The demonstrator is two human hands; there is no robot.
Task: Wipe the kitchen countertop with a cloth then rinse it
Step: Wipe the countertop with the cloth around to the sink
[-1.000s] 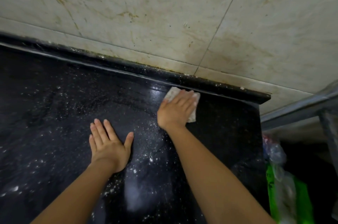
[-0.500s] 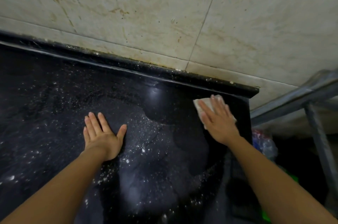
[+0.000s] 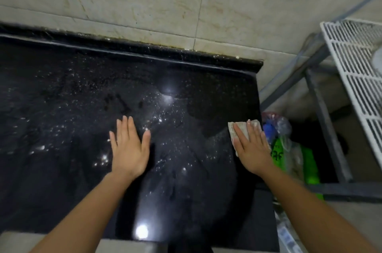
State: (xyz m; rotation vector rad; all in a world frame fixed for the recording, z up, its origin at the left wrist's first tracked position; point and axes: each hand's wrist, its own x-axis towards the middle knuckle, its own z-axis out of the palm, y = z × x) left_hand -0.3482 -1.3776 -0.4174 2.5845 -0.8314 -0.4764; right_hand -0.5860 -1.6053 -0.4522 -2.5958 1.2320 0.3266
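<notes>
At countertop (image 3: 62,87) edge, R hand (image 3: 252,149) pulled cloth (image 3: 240,126) nearer; L hand (image 3: 129,149) flat.

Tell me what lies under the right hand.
A pale cloth lies flat under the right hand, pressed onto the black countertop at its right edge. Only the cloth's far and left margins show; the part beneath palm and fingers is covered.

Pale cloth (image 3: 241,128) flat at right edge of black wet-speckled countertop (image 3: 82,97).
</notes>
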